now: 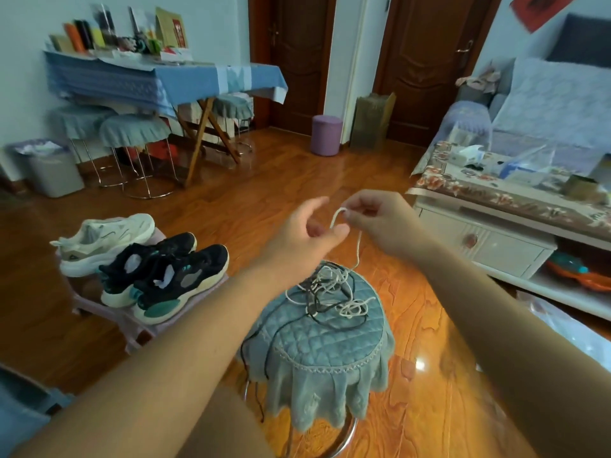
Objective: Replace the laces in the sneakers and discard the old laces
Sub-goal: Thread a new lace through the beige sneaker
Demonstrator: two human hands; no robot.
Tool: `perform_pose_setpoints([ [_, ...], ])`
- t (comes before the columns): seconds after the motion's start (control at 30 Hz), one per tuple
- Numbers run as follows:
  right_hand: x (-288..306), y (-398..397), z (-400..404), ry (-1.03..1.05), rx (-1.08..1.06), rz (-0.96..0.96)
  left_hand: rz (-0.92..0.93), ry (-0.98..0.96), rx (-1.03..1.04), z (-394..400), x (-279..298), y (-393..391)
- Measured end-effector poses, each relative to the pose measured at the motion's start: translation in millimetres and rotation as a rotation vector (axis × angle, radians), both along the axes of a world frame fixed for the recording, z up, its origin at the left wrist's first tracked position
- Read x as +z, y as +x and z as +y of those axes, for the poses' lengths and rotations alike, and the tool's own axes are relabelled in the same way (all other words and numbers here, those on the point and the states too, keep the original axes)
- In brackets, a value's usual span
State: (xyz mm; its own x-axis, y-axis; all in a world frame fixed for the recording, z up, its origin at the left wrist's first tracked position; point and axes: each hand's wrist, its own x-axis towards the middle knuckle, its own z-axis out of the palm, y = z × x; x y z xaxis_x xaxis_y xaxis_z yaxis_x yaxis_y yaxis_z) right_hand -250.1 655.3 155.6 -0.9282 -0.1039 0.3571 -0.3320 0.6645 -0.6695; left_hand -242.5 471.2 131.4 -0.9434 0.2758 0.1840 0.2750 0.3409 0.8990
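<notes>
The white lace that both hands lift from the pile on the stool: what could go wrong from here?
1. The white lace runs down into a tangle of black and white laces; pulling may tighten knots or drag the pile off the stool.
2. A black lace already hangs over the edge and could slide to the floor.
3. The left hand grips loosely; the right hand pinches alone.

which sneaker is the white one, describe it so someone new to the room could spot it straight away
Look left of the blue-green quilted stool to the low pink stand on the wooden floor. Three sneakers sit on it; the white sneaker is the farthest back. The two black sneakers in front have teal soles.
</notes>
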Motion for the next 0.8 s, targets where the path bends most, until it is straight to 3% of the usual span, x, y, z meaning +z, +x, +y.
perform_pose_setpoints([
  [0.23, -23, -12, -11, 0.04, -0.045, -0.075, -0.078, -0.215, 0.019, -24, 8, -15],
  [0.37, -31, -12, -6, 0.015, -0.047, -0.138, -0.241, -0.003, 0.107, -42, 3, -14],
  [0.53, -28, -11, -23, 0.035, 0.035, -0.104, -0.267, -0.093, -0.024, -21, -8, -9],
  [0.63, -33, -12, -23, 0.032, 0.035, -0.114, -0.284, -0.042, -0.036, -18, -9, -5],
  [0.7, -44, -11, -20, 0.047, 0.029, -0.163, -0.297, 0.094, 0.063, -31, -11, -5],
  [0.8, -70, -8, -12, 0.008, 0.003, -0.276, -0.51, 0.778, 0.255, -64, -16, -7],
])
